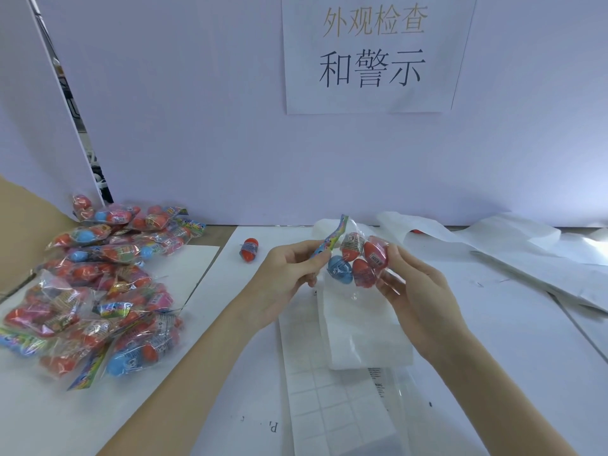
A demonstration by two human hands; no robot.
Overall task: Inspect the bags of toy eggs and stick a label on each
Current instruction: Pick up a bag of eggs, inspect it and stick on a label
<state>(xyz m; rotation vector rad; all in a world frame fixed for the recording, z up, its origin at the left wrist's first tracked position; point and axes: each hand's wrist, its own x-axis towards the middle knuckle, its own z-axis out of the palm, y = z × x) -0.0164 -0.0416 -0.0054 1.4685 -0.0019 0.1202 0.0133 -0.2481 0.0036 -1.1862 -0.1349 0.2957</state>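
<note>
Both hands lift one bag off the bench: left hand pinches its header, right hand grips the eggs, likely for inspection. Label sheet waits below; pile sits left.

**A pale screened-off work table**

A paper sign with two lines of large Chinese characters hangs on the plain lavender-white back wall. Left of the sign, a second white panel leans inward, and a narrow dark gap between the two shows clutter beyond. Below the sign lies the white table top, evenly and softly lit. At the far left, below the panel, a tan surface shows.
</note>
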